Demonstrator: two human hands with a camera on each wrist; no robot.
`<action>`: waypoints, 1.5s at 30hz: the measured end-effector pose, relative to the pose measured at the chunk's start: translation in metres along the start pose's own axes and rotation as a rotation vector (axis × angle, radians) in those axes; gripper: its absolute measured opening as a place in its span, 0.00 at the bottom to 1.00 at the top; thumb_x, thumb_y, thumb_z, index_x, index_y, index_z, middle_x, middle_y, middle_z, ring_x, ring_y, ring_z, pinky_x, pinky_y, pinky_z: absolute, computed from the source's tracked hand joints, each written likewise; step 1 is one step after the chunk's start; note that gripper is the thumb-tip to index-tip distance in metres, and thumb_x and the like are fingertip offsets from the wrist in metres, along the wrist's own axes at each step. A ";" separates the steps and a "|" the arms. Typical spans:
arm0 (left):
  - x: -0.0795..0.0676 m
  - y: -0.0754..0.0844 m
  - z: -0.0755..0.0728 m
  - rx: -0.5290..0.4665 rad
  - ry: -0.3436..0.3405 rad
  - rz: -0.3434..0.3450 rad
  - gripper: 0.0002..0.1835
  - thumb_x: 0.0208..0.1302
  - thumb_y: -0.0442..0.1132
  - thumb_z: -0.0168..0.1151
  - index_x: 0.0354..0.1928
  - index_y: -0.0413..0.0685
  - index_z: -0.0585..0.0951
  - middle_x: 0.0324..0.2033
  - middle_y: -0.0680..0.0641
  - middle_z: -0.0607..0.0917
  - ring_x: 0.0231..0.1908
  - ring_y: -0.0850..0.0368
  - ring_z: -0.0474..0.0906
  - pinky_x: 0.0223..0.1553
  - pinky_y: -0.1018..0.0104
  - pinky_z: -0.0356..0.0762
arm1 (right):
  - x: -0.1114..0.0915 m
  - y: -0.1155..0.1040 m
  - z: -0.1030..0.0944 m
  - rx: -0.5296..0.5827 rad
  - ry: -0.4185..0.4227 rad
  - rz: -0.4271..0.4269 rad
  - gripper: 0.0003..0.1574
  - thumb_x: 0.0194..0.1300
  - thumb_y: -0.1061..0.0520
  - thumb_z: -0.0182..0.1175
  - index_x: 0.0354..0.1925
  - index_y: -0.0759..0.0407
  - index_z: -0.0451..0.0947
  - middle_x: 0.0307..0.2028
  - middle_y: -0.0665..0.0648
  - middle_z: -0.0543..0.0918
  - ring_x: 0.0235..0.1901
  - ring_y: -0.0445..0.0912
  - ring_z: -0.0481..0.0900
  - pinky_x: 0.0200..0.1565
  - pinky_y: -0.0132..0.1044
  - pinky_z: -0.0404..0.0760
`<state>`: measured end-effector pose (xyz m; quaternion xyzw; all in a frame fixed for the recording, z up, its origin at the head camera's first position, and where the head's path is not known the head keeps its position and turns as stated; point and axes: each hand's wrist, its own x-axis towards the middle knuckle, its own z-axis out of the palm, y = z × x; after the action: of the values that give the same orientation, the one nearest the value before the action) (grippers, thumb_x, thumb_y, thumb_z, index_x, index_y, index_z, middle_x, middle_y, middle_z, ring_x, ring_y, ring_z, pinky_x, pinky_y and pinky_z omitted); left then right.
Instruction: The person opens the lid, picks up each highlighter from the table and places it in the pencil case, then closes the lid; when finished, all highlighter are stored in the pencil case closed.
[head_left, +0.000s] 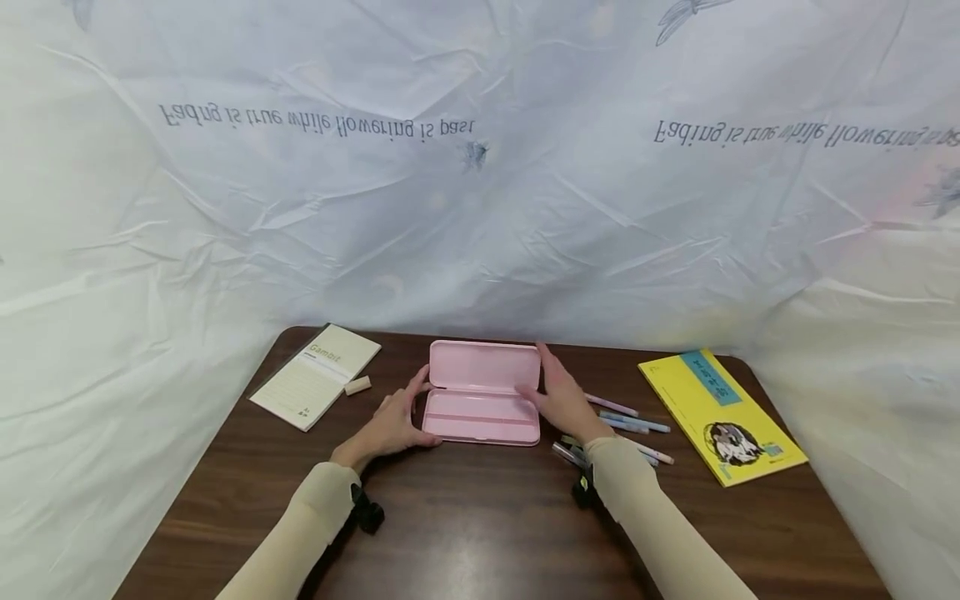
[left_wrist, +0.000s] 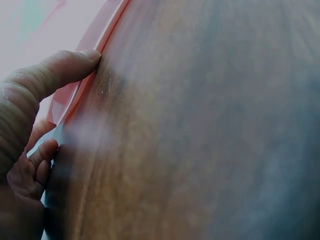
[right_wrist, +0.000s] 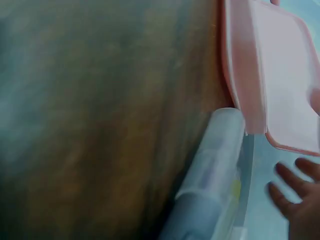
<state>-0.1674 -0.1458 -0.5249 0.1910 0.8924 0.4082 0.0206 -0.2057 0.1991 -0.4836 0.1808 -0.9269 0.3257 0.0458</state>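
Observation:
A pink pencil case lies open on the table, its lid tipped back and its long tray bare inside. My left hand holds the case's left end, thumb at the front corner and fingers along the side. In the left wrist view, that thumb presses on the pink rim. At the right end, my right hand has its thumb over the lid's inner face. Its fingers are loosely spread beside the lid in the right wrist view.
Several pens lie right of the case, partly under the right forearm; one capped pen points at the case's corner. A yellow booklet lies far right. A cream notepad and a small beige block are at left. A white curtain hangs behind.

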 end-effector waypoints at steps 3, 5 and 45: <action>0.000 0.001 -0.002 0.007 -0.007 -0.004 0.72 0.45 0.53 0.87 0.86 0.55 0.48 0.71 0.53 0.77 0.47 0.53 0.72 0.60 0.46 0.59 | -0.009 -0.005 0.001 -0.078 -0.069 -0.011 0.70 0.71 0.35 0.67 0.85 0.64 0.36 0.80 0.73 0.54 0.74 0.71 0.62 0.70 0.67 0.65; 0.000 0.001 -0.003 0.016 -0.012 0.000 0.71 0.46 0.54 0.87 0.86 0.54 0.48 0.71 0.53 0.77 0.46 0.54 0.71 0.59 0.47 0.59 | -0.016 -0.009 0.002 -0.138 -0.072 -0.017 0.73 0.70 0.32 0.67 0.84 0.66 0.35 0.81 0.74 0.52 0.76 0.70 0.60 0.69 0.68 0.64; -0.012 0.011 -0.007 0.004 -0.095 -0.168 0.57 0.58 0.60 0.79 0.84 0.57 0.59 0.67 0.39 0.74 0.66 0.36 0.65 0.68 0.34 0.62 | -0.053 -0.008 0.006 -0.297 -0.294 -0.040 0.76 0.60 0.18 0.65 0.83 0.66 0.52 0.81 0.67 0.57 0.83 0.63 0.42 0.75 0.70 0.46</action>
<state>-0.1541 -0.1485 -0.5141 0.1348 0.9041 0.3937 0.0968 -0.1531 0.2056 -0.4940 0.2358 -0.9577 0.1545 -0.0574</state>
